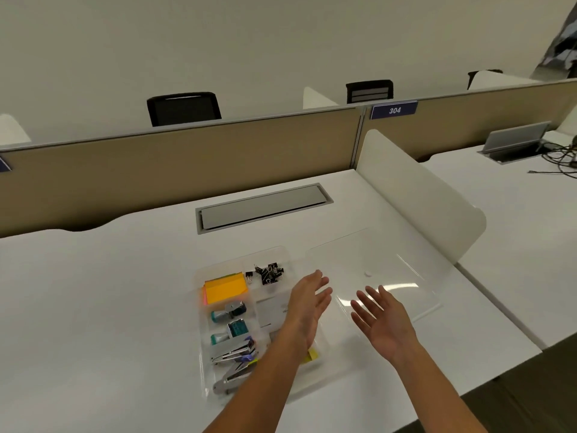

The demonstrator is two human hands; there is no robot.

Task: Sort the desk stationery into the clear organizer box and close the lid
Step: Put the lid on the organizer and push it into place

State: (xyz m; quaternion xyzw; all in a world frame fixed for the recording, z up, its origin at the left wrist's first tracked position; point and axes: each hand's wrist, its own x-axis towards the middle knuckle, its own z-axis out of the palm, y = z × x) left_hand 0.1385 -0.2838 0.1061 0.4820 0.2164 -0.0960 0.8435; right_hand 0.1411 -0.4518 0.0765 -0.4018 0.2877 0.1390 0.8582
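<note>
The clear organizer box (218,270) sat on the white desk (93,307) right in front of the person, already loaded: orange sticky notes (225,289) at the back left, black binder clips (269,274) in the back compartment beside them, two teal stamps (228,311) in the left column, and staplers (234,354) nearest the person. Its lid (384,276) lay flat on the desk just to the right of the box, not yet on.

Both hands were empty. The left hand (307,303) hung over the box's right side with fingers straight and held together, and the right hand (382,320) was spread palm-up over the lid's near edge, holding nothing.

I judged the lid to be light, thin and fairly stiff, and probably slick (it threw back a hard glare from the ceiling lights), so a hold at two opposite edges looked safer than a pinch at one corner, where it might flex or slide.

Much was hard to make out. The left forearm covered the box's right-hand compartments; only white paper or cards (271,310) and a yellow scrap (313,354) showed there. The lid's edges nearly vanished against the desk, and I could not tell whether it had a hinge or clasps.
</note>
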